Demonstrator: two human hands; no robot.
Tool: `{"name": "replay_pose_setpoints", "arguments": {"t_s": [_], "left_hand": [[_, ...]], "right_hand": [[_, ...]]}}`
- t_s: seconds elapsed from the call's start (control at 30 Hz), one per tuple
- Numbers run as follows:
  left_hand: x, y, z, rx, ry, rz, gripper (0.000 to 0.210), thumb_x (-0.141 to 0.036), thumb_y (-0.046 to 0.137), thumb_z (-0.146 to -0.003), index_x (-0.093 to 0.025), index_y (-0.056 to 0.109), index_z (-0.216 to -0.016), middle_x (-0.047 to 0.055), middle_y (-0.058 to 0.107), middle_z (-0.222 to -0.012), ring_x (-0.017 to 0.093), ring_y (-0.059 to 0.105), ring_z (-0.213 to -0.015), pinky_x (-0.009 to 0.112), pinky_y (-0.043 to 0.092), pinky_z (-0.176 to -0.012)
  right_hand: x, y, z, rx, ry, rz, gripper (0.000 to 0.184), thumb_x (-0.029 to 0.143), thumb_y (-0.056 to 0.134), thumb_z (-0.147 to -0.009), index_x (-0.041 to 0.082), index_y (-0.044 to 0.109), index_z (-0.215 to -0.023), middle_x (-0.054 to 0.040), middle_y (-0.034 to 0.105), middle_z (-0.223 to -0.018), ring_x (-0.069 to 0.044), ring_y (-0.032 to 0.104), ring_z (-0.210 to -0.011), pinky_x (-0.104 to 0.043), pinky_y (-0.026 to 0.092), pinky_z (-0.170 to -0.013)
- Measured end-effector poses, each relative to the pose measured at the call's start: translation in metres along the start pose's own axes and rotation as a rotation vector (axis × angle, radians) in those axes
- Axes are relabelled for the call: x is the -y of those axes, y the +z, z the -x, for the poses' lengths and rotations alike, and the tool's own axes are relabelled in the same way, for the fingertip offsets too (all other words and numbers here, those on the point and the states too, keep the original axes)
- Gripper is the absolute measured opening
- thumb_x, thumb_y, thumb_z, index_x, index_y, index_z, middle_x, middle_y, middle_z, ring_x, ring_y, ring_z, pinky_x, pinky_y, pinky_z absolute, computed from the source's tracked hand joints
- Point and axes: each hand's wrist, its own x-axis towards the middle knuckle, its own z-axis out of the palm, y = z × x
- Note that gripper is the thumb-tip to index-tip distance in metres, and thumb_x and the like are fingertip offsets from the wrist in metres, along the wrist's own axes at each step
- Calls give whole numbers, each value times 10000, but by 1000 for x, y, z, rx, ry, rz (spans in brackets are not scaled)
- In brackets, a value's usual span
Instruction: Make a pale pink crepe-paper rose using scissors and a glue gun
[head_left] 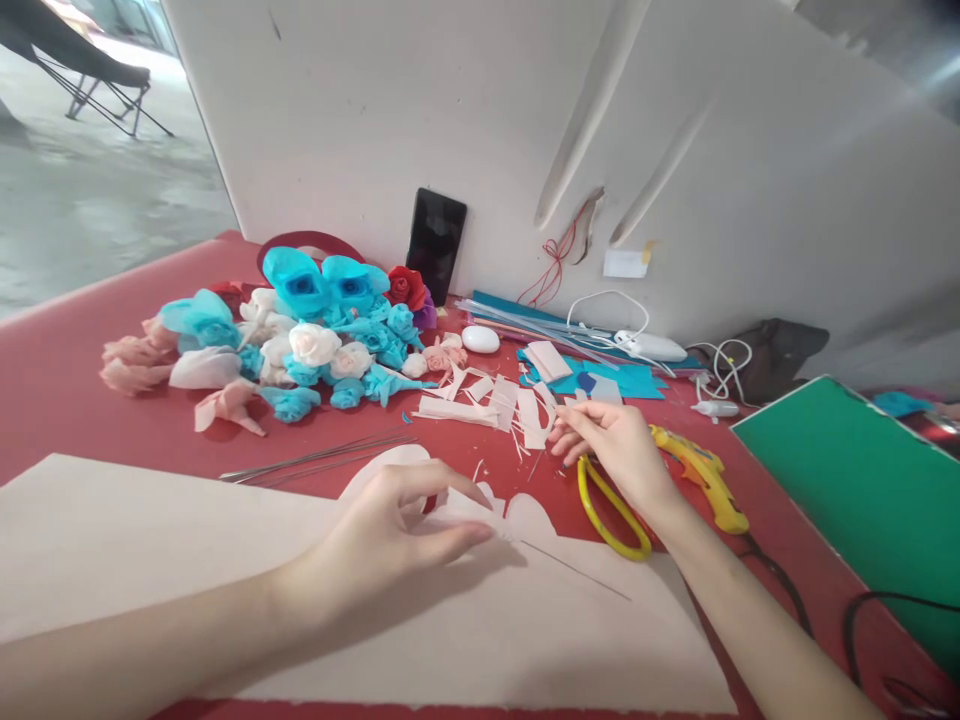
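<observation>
My left hand (397, 515) has its thumb and fingers closed around a pale paper flower (466, 508), whose thin wire stem points right over the large sheet of pale paper (225, 560). Loose pale petals (529, 516) lie just beyond those fingertips. My right hand (619, 450) reaches over the paper scraps (531, 415), its fingertips drawn together; what is between them, if anything, is too small to make out. Under its wrist is a yellow looped handle (616, 515), with the rest of the tool hidden. A yellow glue gun (705, 480) lies to the right.
Paper flowers (315, 345) in blue, white and pink are heaped at the back left. Several thin wires (315, 460) lie before them. A phone (436, 243) leans on the wall near a white oval case (481, 340). A green board (855, 500) stands right, beside a black cord.
</observation>
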Motion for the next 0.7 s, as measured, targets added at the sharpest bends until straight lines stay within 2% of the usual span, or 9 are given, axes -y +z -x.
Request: {"name": "replay_pose_setpoints", "arguments": {"t_s": [0.13, 0.27, 0.4, 0.5, 0.6, 0.7], "left_hand": [[-1, 1, -1, -16, -11, -26, 178, -385, 598, -706, -235, 683, -750, -9, 641, -732, 167, 585, -706, 217, 461, -605], [-3, 0, -1, -6, -19, -33, 209, -408, 597, -704, -225, 686, -756, -3, 643, -732, 169, 584, -692, 221, 464, -597], [-3, -1, 0, -4, -9, -40, 211, -407, 595, -709, -222, 684, -755, 2, 643, -731, 172, 582, -698, 225, 462, -605], [-1, -1, -1, -9, 3, -28, 197, -402, 592, -716, -231, 681, -754, -4, 645, -736, 168, 579, -702, 222, 457, -612], [-1, 0, -2, -18, -13, -39, 180, -388, 595, -714, -234, 680, -758, -8, 637, -729, 165, 573, -695, 220, 452, -602], [-3, 0, -3, -20, -16, -46, 179, -384, 596, -710, -230, 679, -751, -7, 636, -724, 164, 567, -689, 222, 448, -601]], "right_hand": [[0, -1, 0, -11, 13, -33, 279, 354, 461, -881, 114, 537, -1001, -38, 572, -883, -107, 565, -716, -270, 495, -628], [-3, -3, 2, -118, -57, -13, 235, 331, 511, -856, 103, 546, -815, 28, 522, -663, -46, 477, -513, -178, 424, -474], [-2, -3, 3, -231, -150, -31, 369, 398, 701, -658, 126, 473, -558, 66, 422, -467, -21, 345, -392, -150, 289, -365], [0, -2, 5, -222, -172, -54, 362, 411, 748, -565, 136, 511, -556, 36, 480, -444, -44, 389, -377, -170, 303, -356], [3, 0, 7, -205, -156, -74, 340, 397, 751, -561, 138, 532, -587, 11, 546, -472, -60, 435, -370, -176, 340, -360], [4, 0, 7, -204, -132, -98, 342, 381, 758, -564, 132, 523, -585, 12, 552, -470, -54, 444, -368, -163, 346, -358]]}}
